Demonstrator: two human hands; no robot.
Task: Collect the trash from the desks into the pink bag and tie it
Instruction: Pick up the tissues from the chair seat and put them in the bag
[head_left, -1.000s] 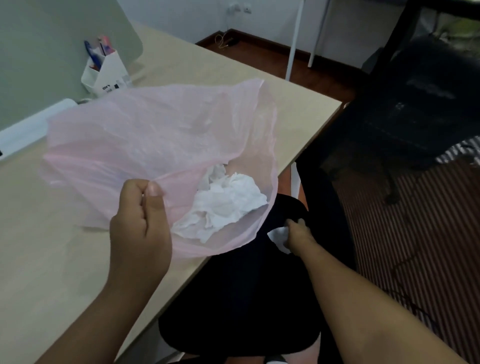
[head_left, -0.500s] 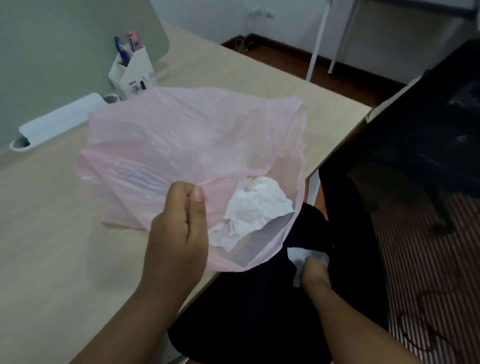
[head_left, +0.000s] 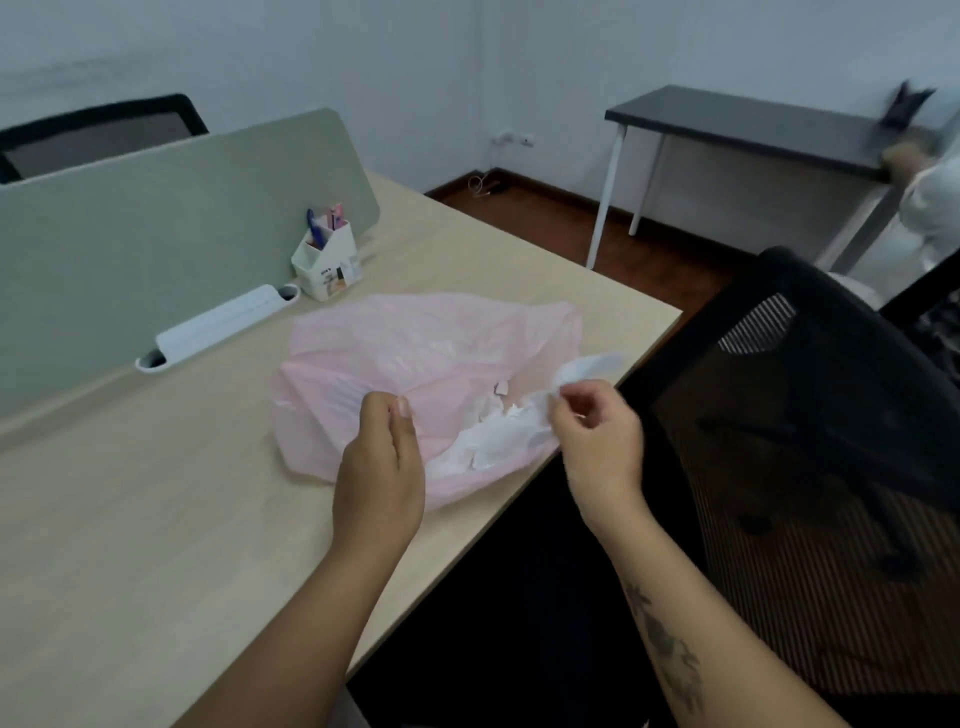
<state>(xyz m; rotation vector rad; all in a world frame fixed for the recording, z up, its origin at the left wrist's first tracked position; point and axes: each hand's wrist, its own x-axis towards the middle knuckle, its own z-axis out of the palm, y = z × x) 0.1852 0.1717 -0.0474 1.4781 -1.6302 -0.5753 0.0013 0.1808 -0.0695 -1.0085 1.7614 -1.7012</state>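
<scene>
The thin pink plastic bag lies slumped on the pale wooden tabletop close to its right-hand edge, its mouth turned toward the person. The left hand pinches the near rim of that mouth between thumb and curled fingers, lifting it so the opening gapes. The right hand pinches a white tissue scrap at the mouth's right side. The scrap's long axis runs from the fingers up and to the right, away from the opening, so the free end points the wrong way. The opening sits just to the left of that hand and a little lower, and this hand is the nearer one to drop the scrap in, probably with a short sweep leftward. Crumpled white tissues already lie inside near the mouth. Nothing stands between scrap and opening. The white pen holder, the long white cable tray and the grey-green divider panel are well behind the bag. A black mesh chair stands just right of the hand, beyond the table edge.
</scene>
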